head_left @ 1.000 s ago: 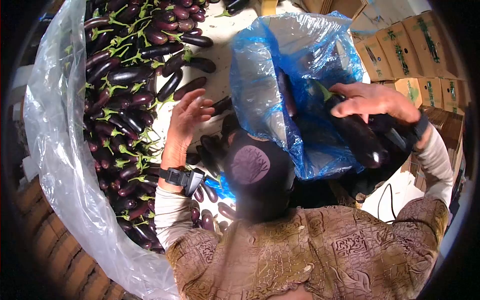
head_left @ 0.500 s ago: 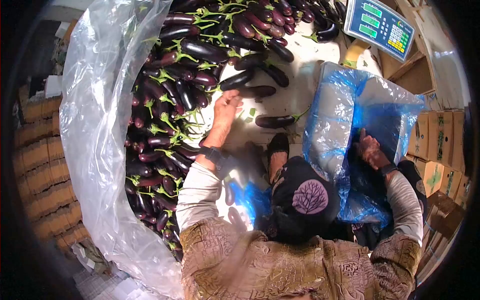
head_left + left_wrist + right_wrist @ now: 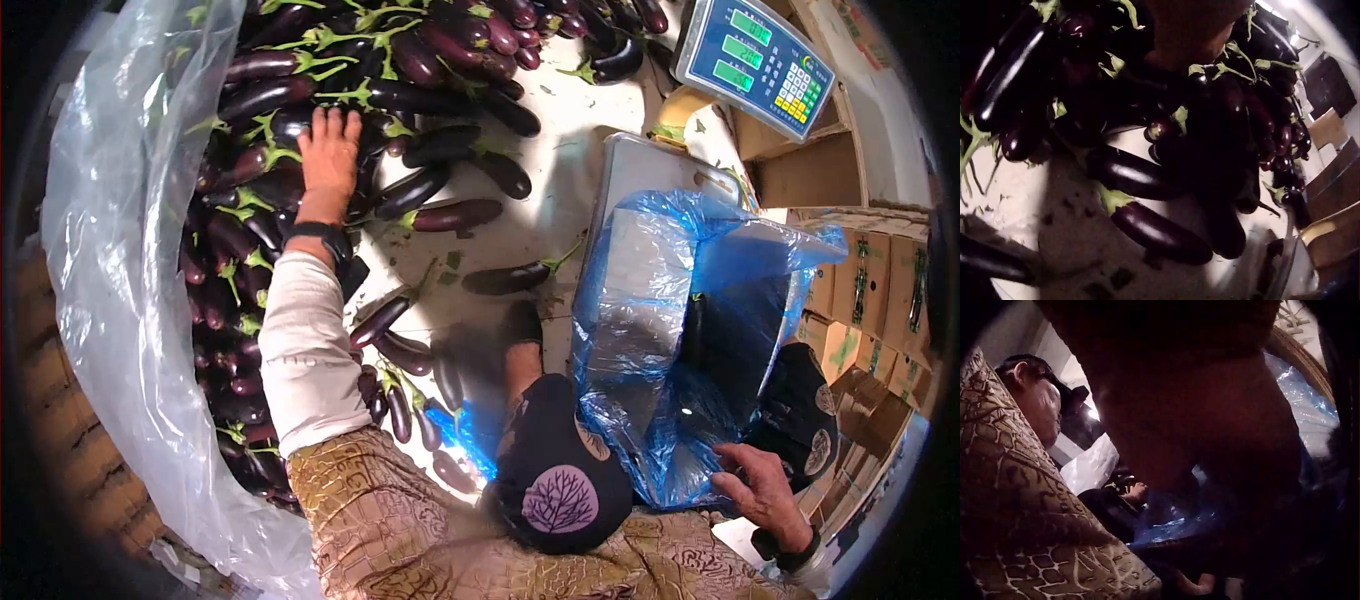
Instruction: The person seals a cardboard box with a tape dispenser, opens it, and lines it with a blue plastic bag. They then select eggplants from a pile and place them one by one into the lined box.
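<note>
Eggplants [image 3: 265, 98] heap around ten o'clock in the head view, the left hand [image 3: 328, 170] open on them, fingers extended. At three o'clock lies the blue bag [image 3: 632, 335]; at four, beside its edge, the right hand [image 3: 768, 492] is open, empty.

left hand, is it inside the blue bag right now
No, the left hand is over the heaped eggplants, well to the left of the blue bag.

eggplants [image 3: 265, 98]: glossy, dark purple, heaped | blue plastic [image 3: 628, 335]: crinkled, open
</note>
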